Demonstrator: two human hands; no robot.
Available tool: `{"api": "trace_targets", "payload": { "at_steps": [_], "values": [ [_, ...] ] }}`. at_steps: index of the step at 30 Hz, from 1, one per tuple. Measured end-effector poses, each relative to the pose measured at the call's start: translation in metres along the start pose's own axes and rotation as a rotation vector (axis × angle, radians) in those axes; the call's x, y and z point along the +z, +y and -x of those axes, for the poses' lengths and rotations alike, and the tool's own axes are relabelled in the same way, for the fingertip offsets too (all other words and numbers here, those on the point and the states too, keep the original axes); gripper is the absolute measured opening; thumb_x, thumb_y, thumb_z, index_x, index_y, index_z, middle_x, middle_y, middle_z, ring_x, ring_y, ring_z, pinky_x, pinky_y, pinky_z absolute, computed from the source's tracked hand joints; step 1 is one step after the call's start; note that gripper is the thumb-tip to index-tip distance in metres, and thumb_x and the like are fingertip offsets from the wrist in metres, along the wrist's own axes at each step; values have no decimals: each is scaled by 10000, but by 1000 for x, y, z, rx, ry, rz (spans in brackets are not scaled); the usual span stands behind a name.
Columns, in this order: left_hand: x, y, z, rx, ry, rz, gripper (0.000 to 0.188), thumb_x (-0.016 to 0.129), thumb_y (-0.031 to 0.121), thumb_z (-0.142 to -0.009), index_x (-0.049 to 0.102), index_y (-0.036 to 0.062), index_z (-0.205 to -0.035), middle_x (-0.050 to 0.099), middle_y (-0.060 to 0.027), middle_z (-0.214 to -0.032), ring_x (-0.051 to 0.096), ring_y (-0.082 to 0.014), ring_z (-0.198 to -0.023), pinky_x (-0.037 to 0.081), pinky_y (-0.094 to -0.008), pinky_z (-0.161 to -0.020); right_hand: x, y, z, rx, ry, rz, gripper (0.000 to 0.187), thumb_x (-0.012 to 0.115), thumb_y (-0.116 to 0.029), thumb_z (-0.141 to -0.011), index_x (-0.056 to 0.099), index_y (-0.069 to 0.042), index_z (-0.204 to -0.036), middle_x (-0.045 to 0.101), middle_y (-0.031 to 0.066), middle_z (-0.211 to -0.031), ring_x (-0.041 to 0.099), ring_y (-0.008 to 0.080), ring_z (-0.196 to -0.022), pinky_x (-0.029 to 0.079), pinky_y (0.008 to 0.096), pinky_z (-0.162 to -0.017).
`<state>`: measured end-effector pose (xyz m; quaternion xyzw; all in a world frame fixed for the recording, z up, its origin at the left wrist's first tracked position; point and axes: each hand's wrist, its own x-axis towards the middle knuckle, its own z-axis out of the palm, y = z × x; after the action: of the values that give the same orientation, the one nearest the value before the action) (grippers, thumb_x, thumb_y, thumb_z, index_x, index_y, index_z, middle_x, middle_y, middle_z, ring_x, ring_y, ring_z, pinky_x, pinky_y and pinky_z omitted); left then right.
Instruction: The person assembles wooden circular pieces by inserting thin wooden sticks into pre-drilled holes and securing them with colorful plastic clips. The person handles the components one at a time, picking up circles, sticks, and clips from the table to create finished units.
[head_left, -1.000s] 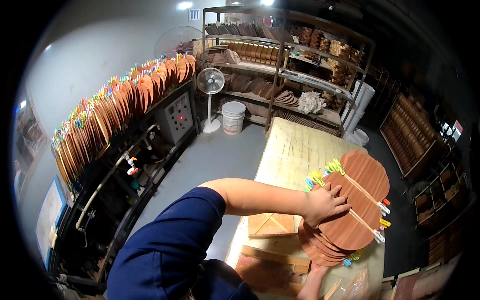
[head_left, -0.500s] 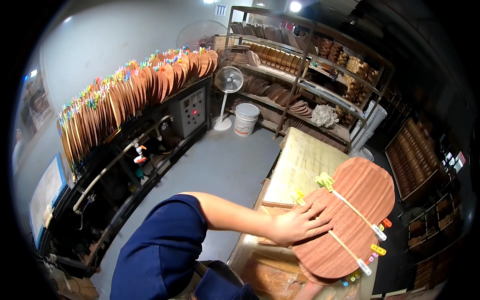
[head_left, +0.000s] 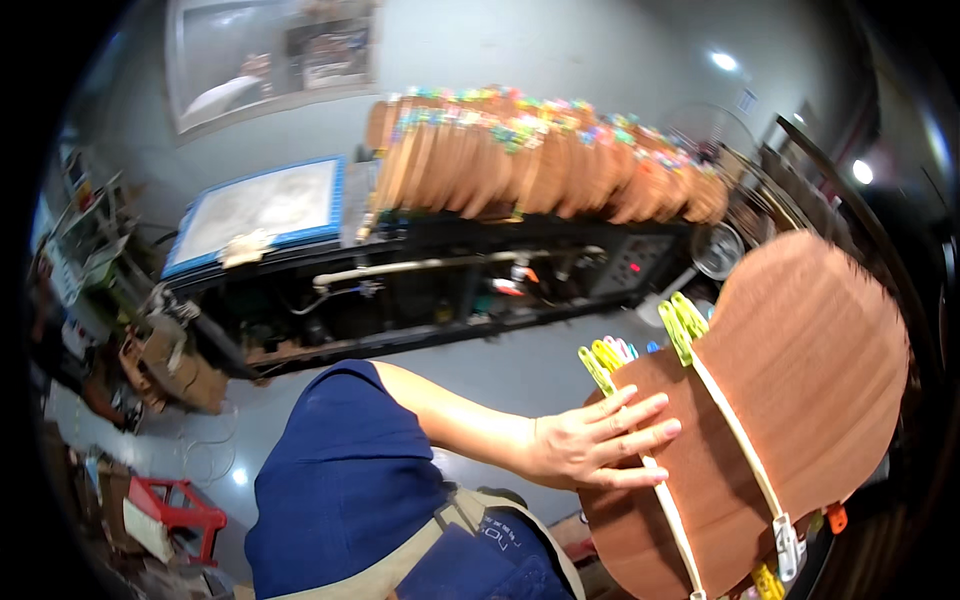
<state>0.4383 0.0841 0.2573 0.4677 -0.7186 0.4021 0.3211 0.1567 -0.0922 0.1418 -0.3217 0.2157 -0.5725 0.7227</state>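
My left hand (head_left: 590,440) lies flat with spread fingers against a guitar-shaped brown wooden board (head_left: 800,370) that is held up at the right of the view. Two pale wooden strips (head_left: 740,440) run across the board, pinned at their ends by green and yellow clips (head_left: 683,318) and more clips (head_left: 790,545) at the lower edge. My left arm reaches from a dark blue sleeve (head_left: 340,470). My right hand is hidden from view.
A row of several similar boards with coloured clips (head_left: 540,160) stands on a black workbench (head_left: 450,290) along the wall. A blue-edged panel (head_left: 260,205) lies at its left end. Also here: a fan (head_left: 718,250), a cardboard box (head_left: 165,360), and a red stool (head_left: 170,505).
The board has been lifted off the stack on the table and carried along with my left hand on it. My view has swung left toward the workbench and its row of boards.
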Motion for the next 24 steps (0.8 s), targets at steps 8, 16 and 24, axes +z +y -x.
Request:
{"api": "trace_targets", "payload": {
  "at_steps": [8,16,24],
  "values": [
    [-213,-73,122,-324,-165,-610,411,525,233,-829,455,208,-1233,474,-206,-1277,490,-416,-1143,461,-487,-894,198,198,27,352,-435,-99,441,535,-189,-872,430,-49,-1277,463,101,-1303,473,249,-1160,392,409,-974],
    [-345,-124,220,-593,-235,-950,503,554,278,-828,374,135,-1275,423,-305,-1257,451,-512,-1117,447,-537,-887,417,391,74,586,-766,-272,441,557,-152,-864,432,-42,-1273,471,108,-1294,490,249,-1144,417,405,-956],
    [-408,-200,283,-694,-474,-1197,829,689,442,-719,268,34,-1305,354,-354,-1279,391,-521,-1166,389,-566,-929,573,566,120,738,-953,-466,444,578,-114,-855,434,-36,-1268,478,115,-1284,508,250,-1127,442,401,-937]
  ]
}}
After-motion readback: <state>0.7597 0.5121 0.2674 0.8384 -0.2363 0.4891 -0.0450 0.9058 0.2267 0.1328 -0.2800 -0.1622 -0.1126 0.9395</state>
